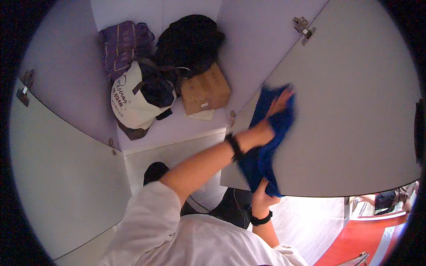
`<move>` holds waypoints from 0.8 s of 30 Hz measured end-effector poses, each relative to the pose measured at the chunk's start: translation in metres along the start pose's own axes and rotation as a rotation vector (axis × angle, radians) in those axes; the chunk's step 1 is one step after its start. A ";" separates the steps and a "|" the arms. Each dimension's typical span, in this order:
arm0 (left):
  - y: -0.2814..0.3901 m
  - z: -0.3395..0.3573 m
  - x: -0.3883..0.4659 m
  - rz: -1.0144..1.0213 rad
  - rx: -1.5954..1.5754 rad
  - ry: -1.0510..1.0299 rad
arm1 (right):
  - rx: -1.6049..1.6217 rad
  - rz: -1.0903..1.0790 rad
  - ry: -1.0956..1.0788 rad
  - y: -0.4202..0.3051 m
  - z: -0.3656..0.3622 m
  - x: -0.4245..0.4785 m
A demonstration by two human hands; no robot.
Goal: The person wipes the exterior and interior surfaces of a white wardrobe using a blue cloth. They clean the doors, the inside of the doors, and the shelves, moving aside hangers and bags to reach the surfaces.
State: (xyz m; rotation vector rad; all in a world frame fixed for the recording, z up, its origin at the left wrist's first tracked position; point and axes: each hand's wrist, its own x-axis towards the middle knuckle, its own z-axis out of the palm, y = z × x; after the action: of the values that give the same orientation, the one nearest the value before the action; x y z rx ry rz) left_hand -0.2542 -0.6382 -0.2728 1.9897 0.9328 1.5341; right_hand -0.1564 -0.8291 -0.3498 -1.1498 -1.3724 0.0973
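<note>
A dark blue cloth (254, 166) lies against the inner face of the grey cabinet door (339, 116) on the right. Reaching across my body, my left hand (281, 101) rests on the upper part of this cloth with its fingers stretched out; motion blurs it. Lower down, near the door's bottom edge, my right hand (263, 198) grips the cloth's lower end, thumb uppermost. Part of the cloth is hidden behind my left forearm.
Inside the cabinet (186, 123) sit a purple bag (123, 43), a black bag (191, 43), a white tote bag (128, 99) and a cardboard box (206, 89). Another door (66, 166) stands open at left. Metal hinges (304, 30) project from the right door. Red flooring (359, 239) shows at lower right.
</note>
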 end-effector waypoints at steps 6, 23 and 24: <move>0.045 -0.031 0.056 0.140 -0.075 -0.043 | 0.060 0.198 0.114 -0.016 -0.006 0.024; -0.070 0.021 -0.068 -0.188 -0.133 0.004 | 0.133 0.323 0.038 -0.019 0.017 -0.021; -0.052 0.010 -0.033 -0.100 -0.088 0.006 | 0.091 0.282 0.028 -0.022 0.012 -0.013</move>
State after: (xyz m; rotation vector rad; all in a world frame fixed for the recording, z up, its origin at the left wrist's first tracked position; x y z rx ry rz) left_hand -0.2620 -0.6274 -0.3335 1.8505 0.9363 1.5001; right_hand -0.1812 -0.8411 -0.3467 -1.2573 -1.1630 0.3409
